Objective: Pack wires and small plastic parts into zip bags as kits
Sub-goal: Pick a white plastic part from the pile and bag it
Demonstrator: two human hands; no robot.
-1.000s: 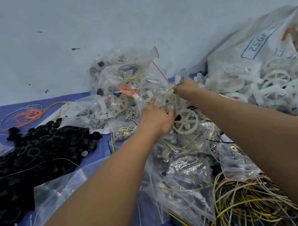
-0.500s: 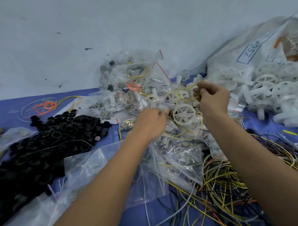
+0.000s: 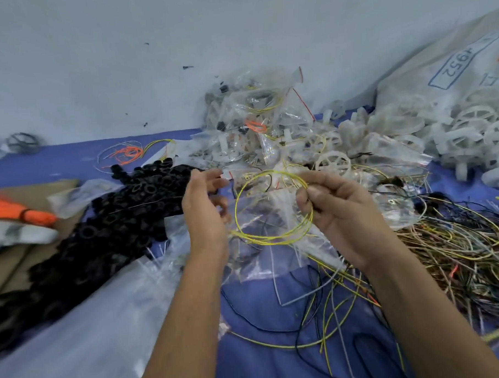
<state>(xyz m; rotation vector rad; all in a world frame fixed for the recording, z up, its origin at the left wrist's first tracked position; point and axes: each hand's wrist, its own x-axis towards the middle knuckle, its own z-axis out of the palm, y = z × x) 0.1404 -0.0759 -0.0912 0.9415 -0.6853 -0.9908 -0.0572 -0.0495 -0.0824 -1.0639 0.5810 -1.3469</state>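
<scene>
black rings (image 3: 112,223) crowd left, wire tangle (image 3: 459,251) right, blue cloth (image 3: 264,359) open between

Even, diffuse, cool light with soft, faint shadows; mild glare on the heap of clear bags (image 3: 257,122). Wide-angle bowing curves the frame edges. Motion blur softens the black rings (image 3: 107,223) left of that heap, and the lower corners.

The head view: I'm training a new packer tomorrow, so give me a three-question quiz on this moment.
1. True or false: the right hand pinches a yellow wire loop.
2. Which side of the left hand is the pile of black rings on: A left, B right?
3. Fill in: the sack against the wall is printed with ____.

Key: 1 true; 2 A; 3 4952.
</scene>
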